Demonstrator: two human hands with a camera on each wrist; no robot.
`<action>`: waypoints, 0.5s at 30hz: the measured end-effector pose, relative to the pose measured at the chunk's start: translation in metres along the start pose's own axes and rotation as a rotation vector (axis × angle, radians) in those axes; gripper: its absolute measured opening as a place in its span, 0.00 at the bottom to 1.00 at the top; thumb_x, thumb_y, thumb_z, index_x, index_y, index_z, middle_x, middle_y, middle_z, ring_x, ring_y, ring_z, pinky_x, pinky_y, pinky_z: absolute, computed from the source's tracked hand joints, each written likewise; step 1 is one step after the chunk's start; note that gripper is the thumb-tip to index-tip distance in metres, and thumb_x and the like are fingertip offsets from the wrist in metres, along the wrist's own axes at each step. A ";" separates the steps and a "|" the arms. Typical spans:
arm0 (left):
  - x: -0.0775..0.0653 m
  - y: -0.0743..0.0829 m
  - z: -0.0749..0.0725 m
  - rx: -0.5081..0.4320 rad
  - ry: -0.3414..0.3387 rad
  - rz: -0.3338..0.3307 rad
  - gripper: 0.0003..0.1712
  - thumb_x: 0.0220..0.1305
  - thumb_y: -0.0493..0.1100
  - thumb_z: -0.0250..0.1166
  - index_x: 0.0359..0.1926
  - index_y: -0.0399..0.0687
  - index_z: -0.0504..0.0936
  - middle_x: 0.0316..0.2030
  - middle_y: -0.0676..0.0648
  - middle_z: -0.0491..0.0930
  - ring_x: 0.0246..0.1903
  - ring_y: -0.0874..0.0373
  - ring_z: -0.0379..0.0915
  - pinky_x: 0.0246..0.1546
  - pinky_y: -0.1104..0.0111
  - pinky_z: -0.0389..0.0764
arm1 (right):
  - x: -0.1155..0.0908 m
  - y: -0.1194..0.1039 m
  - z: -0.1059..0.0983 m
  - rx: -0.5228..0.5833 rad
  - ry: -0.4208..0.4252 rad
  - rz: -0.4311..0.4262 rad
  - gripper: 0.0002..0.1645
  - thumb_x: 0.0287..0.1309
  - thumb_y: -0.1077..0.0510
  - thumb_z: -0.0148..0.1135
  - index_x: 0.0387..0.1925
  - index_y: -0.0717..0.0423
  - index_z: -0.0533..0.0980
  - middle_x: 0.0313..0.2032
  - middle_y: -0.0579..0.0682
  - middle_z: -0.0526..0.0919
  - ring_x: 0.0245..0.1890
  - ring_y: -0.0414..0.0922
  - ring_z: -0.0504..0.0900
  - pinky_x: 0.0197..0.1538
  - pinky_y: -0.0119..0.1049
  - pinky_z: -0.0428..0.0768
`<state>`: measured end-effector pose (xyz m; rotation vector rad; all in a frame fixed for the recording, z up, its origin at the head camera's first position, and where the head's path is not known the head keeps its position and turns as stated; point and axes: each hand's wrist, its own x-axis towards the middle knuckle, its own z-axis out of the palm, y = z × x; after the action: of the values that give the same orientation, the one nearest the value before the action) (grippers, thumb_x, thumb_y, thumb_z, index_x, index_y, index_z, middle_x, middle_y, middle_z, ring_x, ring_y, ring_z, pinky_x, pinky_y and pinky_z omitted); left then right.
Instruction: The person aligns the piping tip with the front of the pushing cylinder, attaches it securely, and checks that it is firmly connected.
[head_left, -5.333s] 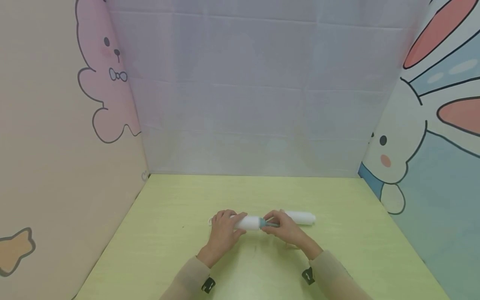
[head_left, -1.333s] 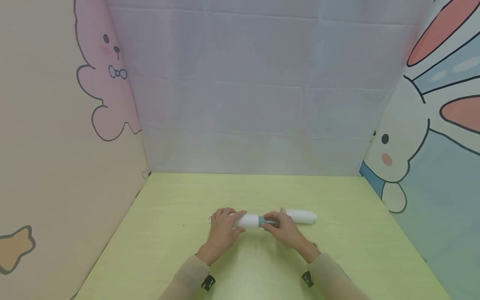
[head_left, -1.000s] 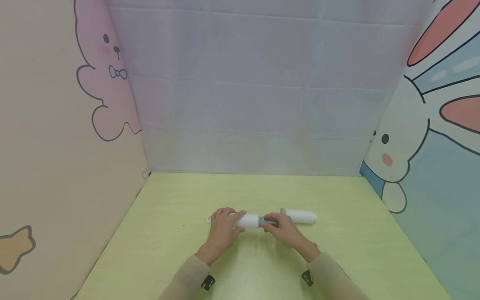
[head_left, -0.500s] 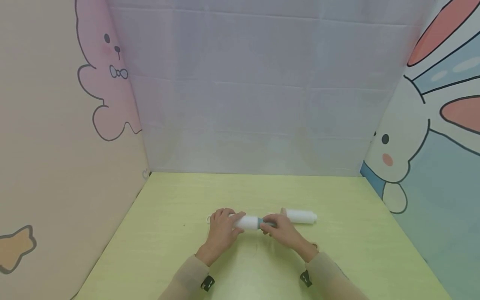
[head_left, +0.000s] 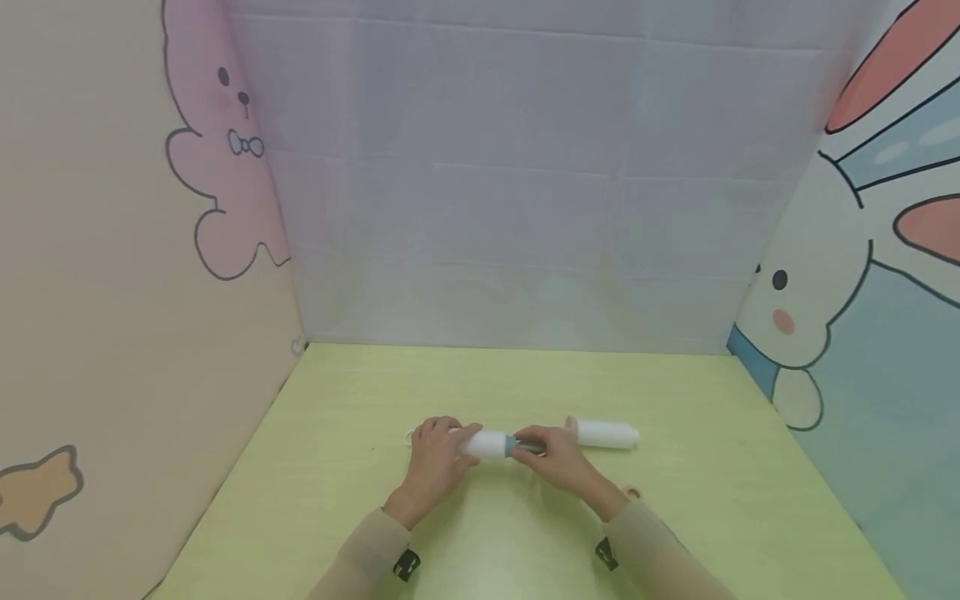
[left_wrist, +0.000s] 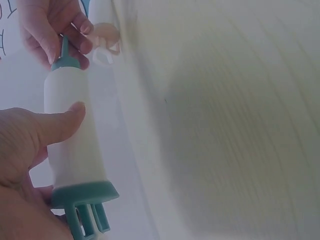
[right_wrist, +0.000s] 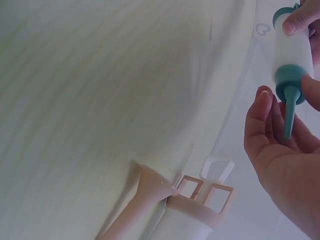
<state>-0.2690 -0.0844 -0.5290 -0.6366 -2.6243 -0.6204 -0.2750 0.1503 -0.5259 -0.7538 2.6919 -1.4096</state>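
Observation:
My left hand (head_left: 435,462) grips the white barrel (head_left: 483,444) of an icing syringe, held level with its tip to the right. In the left wrist view the thumb lies along the barrel, beside a teal end piece (left_wrist: 85,195) with open loops. At the other end is a teal nozzle (right_wrist: 289,112), its collar against the barrel. My right hand (head_left: 555,454) pinches the nozzle, thumb at the collar in the right wrist view and fingers curled around the tip. How tightly the collar sits cannot be told.
A second white syringe (head_left: 606,433) with a pink looped end (right_wrist: 195,210) lies right of the hands. A loose pink nozzle (right_wrist: 142,197) lies near it on the yellow-green table (head_left: 360,383). Patterned walls stand left and right, a pale cloth (head_left: 480,208) behind.
Both hands and the held syringe have shifted slightly left. The right fingers have changed position a little around the nozzle. More of the loose pink nozzle shows beside the right wrist than several seconds ago.

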 end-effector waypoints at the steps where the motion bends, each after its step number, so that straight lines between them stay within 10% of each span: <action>1: -0.001 -0.001 -0.001 0.008 -0.004 -0.007 0.28 0.45 0.47 0.77 0.51 0.55 0.83 0.42 0.46 0.76 0.45 0.42 0.68 0.45 0.45 0.67 | 0.001 0.000 0.001 -0.025 0.004 -0.009 0.18 0.60 0.54 0.64 0.47 0.64 0.78 0.42 0.55 0.83 0.38 0.48 0.83 0.36 0.32 0.80; 15: -0.004 -0.018 -0.005 0.015 -0.083 -0.104 0.26 0.47 0.47 0.77 0.50 0.53 0.84 0.41 0.44 0.78 0.43 0.42 0.70 0.41 0.46 0.69 | 0.017 0.001 0.026 -0.143 0.003 0.006 0.17 0.57 0.58 0.67 0.47 0.62 0.78 0.38 0.55 0.84 0.35 0.46 0.83 0.36 0.36 0.80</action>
<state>-0.2735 -0.1028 -0.5329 -0.5346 -2.7507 -0.6161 -0.2841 0.1235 -0.5391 -0.7510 2.8184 -1.2286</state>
